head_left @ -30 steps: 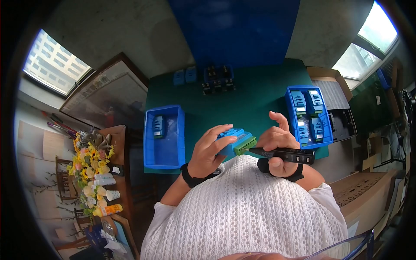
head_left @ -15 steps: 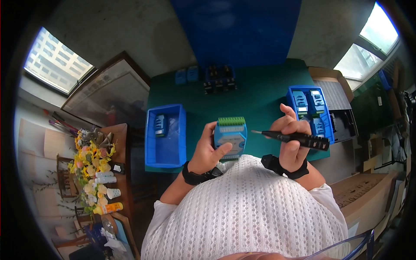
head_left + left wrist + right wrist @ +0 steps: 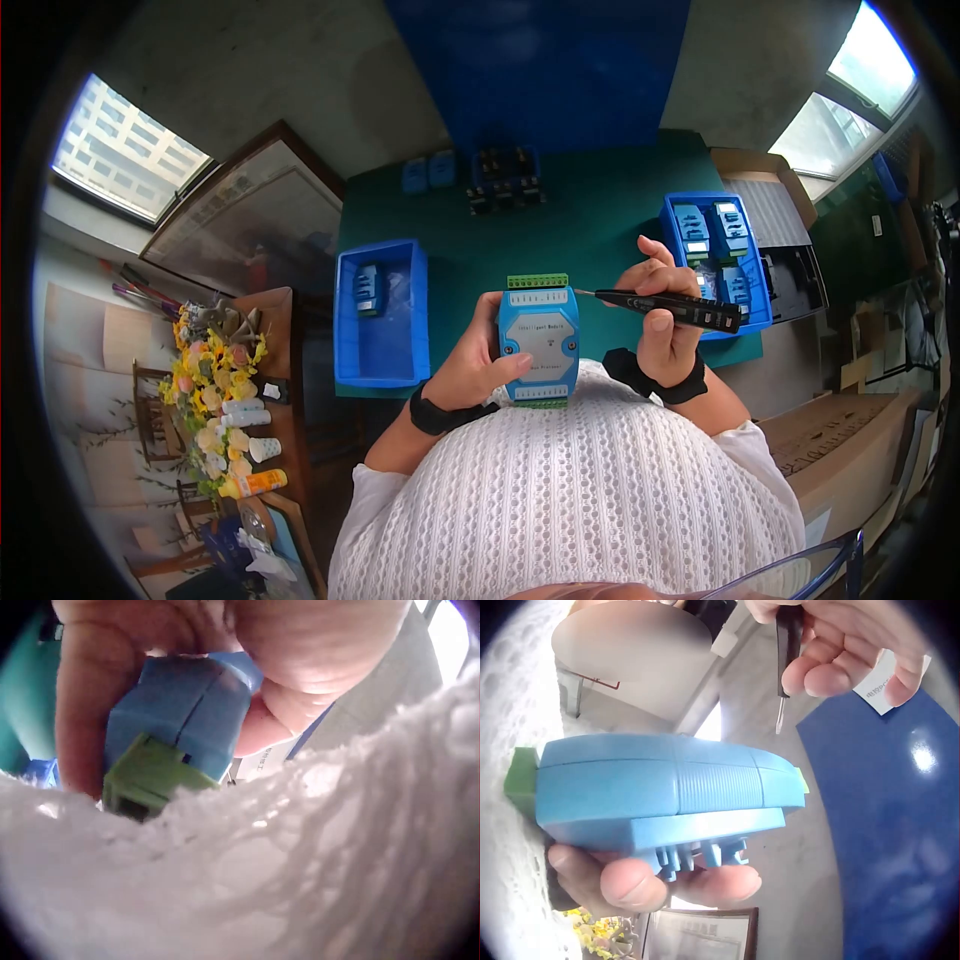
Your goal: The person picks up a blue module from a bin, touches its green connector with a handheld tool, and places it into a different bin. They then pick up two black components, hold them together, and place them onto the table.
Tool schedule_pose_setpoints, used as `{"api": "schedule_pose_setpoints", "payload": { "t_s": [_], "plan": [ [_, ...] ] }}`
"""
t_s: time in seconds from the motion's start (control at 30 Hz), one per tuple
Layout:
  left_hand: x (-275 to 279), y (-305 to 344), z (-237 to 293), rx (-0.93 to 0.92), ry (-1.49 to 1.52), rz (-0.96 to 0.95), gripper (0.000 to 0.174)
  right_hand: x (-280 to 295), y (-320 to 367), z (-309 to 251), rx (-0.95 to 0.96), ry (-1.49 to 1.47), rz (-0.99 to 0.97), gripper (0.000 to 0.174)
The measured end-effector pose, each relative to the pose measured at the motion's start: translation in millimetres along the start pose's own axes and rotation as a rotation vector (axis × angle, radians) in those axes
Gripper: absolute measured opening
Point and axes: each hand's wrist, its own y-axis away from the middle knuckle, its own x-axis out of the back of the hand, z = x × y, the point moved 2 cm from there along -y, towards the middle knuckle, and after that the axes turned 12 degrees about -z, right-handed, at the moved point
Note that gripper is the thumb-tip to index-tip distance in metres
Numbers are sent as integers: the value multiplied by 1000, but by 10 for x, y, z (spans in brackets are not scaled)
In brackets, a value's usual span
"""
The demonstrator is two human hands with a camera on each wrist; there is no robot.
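Observation:
My left hand [image 3: 478, 358] grips a blue electronic module [image 3: 541, 345] in front of my chest, its labelled face up and the thumb lying across it. A green terminal block [image 3: 537, 282] runs along the module's far end, and another sits at the near end. In the right wrist view, the fingers are under the module [image 3: 660, 780], by its clips. My right hand [image 3: 665, 325] holds a black screwdriver [image 3: 680, 308], its index finger raised. The screwdriver's metal tip [image 3: 780, 720] points at the far terminal block's right end; in the right wrist view a gap shows between tip and module.
On the green table [image 3: 590, 220], a blue bin [image 3: 395, 345] at left holds one module. At right, another blue bin [image 3: 748, 328] holds several modules. Toward the back lie blue parts [image 3: 428, 173] and a container with black parts [image 3: 505, 190]. An open cardboard box [image 3: 775, 180] stands at far right.
The left hand has turned the module from its terminal side to its labelled face and drawn it nearer my chest. The screwdriver left the terminals, then swung back toward the far block.

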Motion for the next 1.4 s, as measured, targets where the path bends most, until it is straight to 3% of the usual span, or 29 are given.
{"api": "schedule_pose_setpoints", "payload": {
  "t_s": [0.23,0.9,1.1,1.4],
  "plan": [
    [-54,17,79,37,-135,30,73,5,9,21,26,8,-4,34],
    [-84,12,36,-14,-92,-4,73,5,7,39,-4,71,-28,31],
    [-88,3,19,-41,-86,-16,74,27,-5,13,-44,214,-93,31],
    [-81,13,-45,-125,-193,70,82,21,-84,-54,126,477,-67,35]
  ]
}}
